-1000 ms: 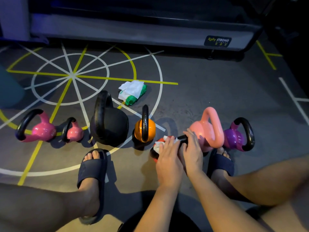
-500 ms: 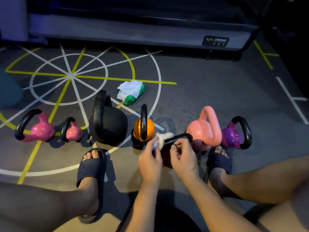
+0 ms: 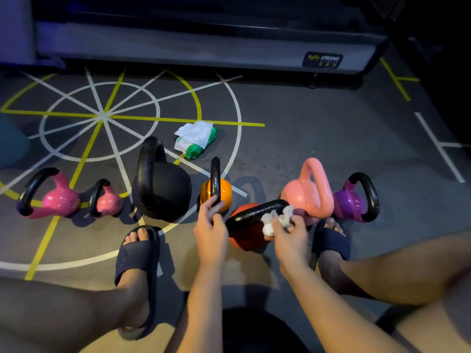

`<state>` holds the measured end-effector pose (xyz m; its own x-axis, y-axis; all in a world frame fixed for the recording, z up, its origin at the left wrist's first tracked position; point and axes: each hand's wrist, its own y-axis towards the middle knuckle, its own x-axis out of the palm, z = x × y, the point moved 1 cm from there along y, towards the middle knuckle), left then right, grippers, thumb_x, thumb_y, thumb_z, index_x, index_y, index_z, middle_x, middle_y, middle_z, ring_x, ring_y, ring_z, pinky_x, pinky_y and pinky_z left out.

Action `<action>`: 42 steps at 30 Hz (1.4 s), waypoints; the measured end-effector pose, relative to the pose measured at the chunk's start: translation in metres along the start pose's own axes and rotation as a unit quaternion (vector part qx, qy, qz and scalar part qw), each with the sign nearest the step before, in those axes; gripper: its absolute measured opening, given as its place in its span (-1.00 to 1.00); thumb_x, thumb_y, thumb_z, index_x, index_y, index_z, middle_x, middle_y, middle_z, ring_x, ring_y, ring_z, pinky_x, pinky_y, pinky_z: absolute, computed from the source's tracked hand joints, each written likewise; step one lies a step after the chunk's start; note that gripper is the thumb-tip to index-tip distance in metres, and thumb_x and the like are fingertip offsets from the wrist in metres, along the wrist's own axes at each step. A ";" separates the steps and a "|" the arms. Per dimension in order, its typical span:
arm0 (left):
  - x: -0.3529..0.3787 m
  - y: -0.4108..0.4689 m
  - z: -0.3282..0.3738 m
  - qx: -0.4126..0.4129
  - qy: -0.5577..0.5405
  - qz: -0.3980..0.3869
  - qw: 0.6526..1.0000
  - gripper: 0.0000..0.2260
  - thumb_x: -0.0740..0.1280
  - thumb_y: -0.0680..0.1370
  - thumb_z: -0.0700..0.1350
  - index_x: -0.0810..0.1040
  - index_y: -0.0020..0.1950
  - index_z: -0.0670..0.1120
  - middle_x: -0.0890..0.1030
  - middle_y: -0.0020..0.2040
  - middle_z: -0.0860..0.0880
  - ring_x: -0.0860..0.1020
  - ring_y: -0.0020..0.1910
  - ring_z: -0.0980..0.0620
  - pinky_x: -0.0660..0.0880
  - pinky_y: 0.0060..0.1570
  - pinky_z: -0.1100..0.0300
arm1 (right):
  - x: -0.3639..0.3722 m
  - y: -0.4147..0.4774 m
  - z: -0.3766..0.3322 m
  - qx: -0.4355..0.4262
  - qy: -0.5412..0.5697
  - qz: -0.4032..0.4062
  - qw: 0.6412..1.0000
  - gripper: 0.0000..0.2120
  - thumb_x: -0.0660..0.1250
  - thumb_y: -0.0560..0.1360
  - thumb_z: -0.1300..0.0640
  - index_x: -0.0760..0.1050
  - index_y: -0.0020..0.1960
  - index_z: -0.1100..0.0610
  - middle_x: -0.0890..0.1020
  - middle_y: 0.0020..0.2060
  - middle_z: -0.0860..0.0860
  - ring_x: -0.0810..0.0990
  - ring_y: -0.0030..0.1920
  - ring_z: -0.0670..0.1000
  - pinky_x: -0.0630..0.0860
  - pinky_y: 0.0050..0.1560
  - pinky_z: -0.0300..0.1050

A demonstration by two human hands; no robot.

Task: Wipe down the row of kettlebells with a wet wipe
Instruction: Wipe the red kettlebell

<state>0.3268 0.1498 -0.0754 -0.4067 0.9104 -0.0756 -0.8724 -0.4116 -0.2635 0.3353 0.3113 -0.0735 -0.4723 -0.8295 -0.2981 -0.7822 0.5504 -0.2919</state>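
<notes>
- A seated person's dark navy slide sandals (image 3: 137,253) bracket the work on the grey gym floor (image 3: 318,149), which is marked with white and yellow lines.
- The right hand (image 3: 290,235) now pinches the crumpled white wet wipe (image 3: 276,219) against the right end of the tipped red kettlebell's (image 3: 244,238) black handle. Half a second ago the left hand held that wipe at the handle's other end.
- The left hand (image 3: 211,225), freed of the wipe, has gone to 10 o'clock. Its fingers curl round the foot of the round orange kettlebell's (image 3: 224,193) black handle, probably the next in line.
- At 9 o'clock along the row stand a big matt black kettlebell (image 3: 165,189), a small pink kettlebell (image 3: 108,202) and a glossy magenta kettlebell (image 3: 60,200).
- At 3 o'clock stand a salmon-pink kettlebell (image 3: 305,194) and a purple kettlebell (image 3: 349,202).
- At 12 o'clock, beyond the row, lies a green-and-white wipe pack (image 3: 196,138).
</notes>
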 end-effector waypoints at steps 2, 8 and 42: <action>-0.009 0.009 -0.008 -0.047 0.031 -0.051 0.997 -0.70 0.22 0.66 -0.20 0.57 0.19 0.19 0.65 0.16 0.17 0.59 0.16 0.17 0.49 0.20 0.15 | 0.002 -0.003 0.015 -0.037 -0.143 -0.038 0.988 -0.78 0.45 0.50 0.07 0.44 -0.24 0.03 0.55 -0.39 -0.06 0.51 -0.30 -0.03 0.42 -0.27 -0.11; -0.015 0.007 -0.015 -0.092 0.042 -0.143 0.984 -0.72 0.21 0.69 -0.18 0.68 0.15 0.08 0.63 0.09 0.20 0.50 0.13 0.30 0.40 0.12 0.22 | 0.051 -0.012 0.019 0.010 -0.093 -0.125 0.988 -0.86 0.33 0.57 0.14 0.67 -0.08 0.07 0.71 -0.13 -0.07 0.65 -0.02 -0.03 0.55 0.09 -0.05; -0.023 0.010 -0.030 -0.133 -0.011 -0.210 0.969 -0.75 0.30 0.66 0.04 0.59 0.32 0.20 0.63 0.19 0.27 0.48 0.23 0.33 0.41 0.13 0.28 | 0.052 -0.016 0.042 -0.161 -0.268 -0.150 0.938 -0.76 0.31 0.55 0.28 0.70 0.01 0.03 0.67 -0.07 -0.05 0.57 0.01 -0.03 0.52 0.04 -0.12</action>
<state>0.3355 0.1256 -0.1048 -0.0394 0.9930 0.1118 -0.8623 0.0228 -0.5059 0.3408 0.2636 -0.1224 -0.0071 -0.7269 -0.6867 -0.9702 0.1714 -0.1714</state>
